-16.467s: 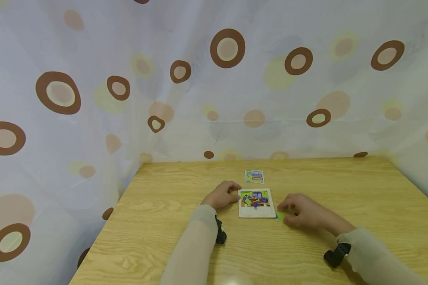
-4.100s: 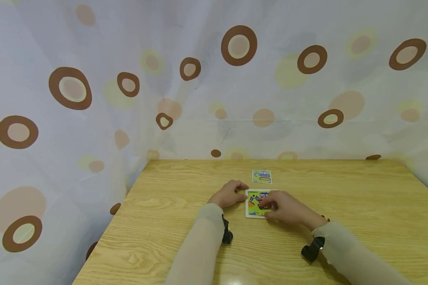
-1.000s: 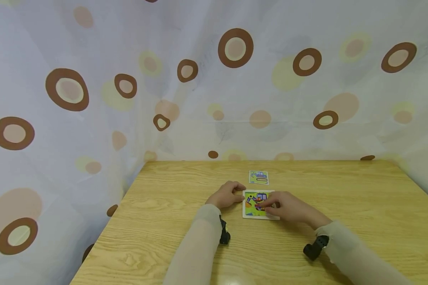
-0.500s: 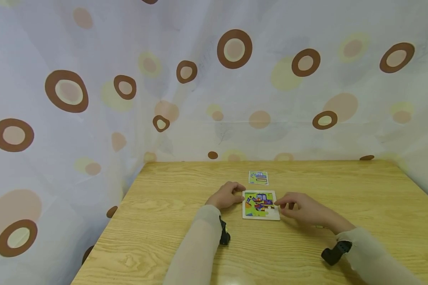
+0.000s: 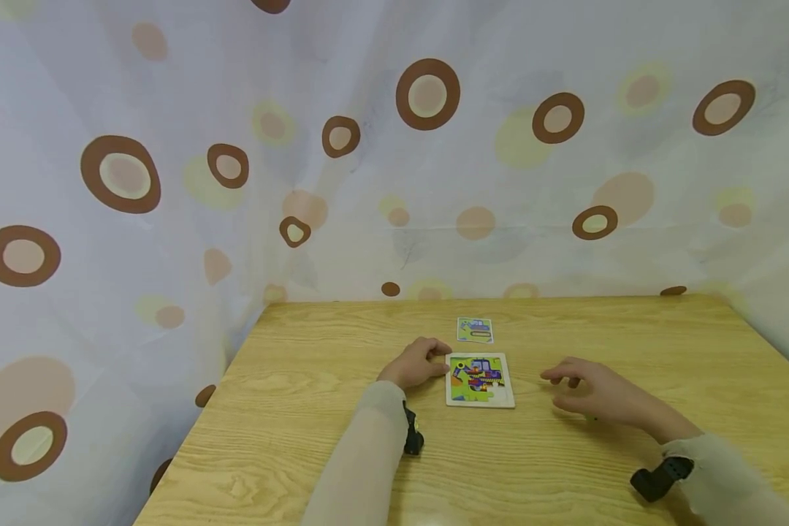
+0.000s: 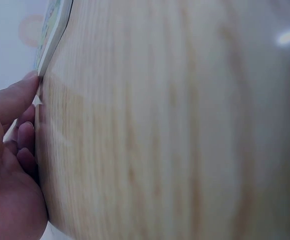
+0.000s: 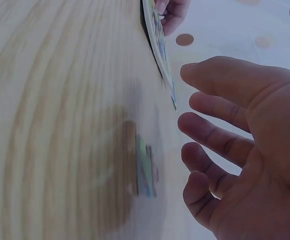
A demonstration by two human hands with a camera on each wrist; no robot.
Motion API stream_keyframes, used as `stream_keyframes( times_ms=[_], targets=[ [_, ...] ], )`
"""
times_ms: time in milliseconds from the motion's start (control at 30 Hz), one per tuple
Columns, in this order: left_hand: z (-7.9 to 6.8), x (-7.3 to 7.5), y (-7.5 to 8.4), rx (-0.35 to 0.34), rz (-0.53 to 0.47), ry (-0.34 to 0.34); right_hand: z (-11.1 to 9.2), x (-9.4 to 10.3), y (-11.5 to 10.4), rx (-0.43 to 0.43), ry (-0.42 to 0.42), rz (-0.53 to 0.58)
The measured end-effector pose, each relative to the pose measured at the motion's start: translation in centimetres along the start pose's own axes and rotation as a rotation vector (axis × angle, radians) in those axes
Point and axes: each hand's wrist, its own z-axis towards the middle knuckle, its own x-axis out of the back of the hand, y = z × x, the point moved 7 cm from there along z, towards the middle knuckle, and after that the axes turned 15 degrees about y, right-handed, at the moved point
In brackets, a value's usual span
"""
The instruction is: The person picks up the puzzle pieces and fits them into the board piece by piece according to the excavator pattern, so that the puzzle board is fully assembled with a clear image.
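A white-framed jigsaw puzzle (image 5: pixel 475 381) with a digger picture lies on the table; a bare white patch (image 5: pixel 502 398) shows at its lower right. My left hand (image 5: pixel 416 364) rests at its left side, thumb and index fingertips at the frame's edge and upper left corner. In the left wrist view the straight thumb (image 6: pixel 15 100) touches that edge, other fingers loosely bent. To the right of the puzzle, my right hand (image 5: pixel 598 391) hovers over the table with fingers relaxed and nothing in them. Below it lies a green jigsaw piece (image 7: pixel 145 167), mostly hidden in the head view.
Behind the puzzle lies a small picture card (image 5: pixel 475 330) with a similar digger. The wooden table (image 5: pixel 342 343) ends at a white curtain (image 5: pixel 368 183) with brown and yellow spots.
Over the earlier frames, the puzzle's lower left has been filled with pieces. In the last second my right hand has left the puzzle and moved right. The left hand stays put.
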Motion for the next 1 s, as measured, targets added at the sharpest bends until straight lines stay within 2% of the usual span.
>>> stream_keyframes(
  times_ms=[200, 433, 733, 1000],
  targets=[
    [-0.1, 0.0, -0.1, -0.010, -0.005, 0.000, -1.1, 0.6, 1.2, 0.004, -0.005, -0.050],
    [-0.2, 0.0, 0.1, -0.015, 0.004, -0.006, -2.3, 1.2, 2.2, 0.008, 0.027, -0.114],
    [-0.1, -0.1, 0.0, -0.001, -0.007, -0.003, -3.2, 1.7, 2.7, -0.027, -0.002, -0.091],
    [-0.1, -0.1, 0.0, -0.001, -0.007, -0.005, -3.3, 1.7, 3.3, -0.048, 0.012, -0.094]
  ],
)
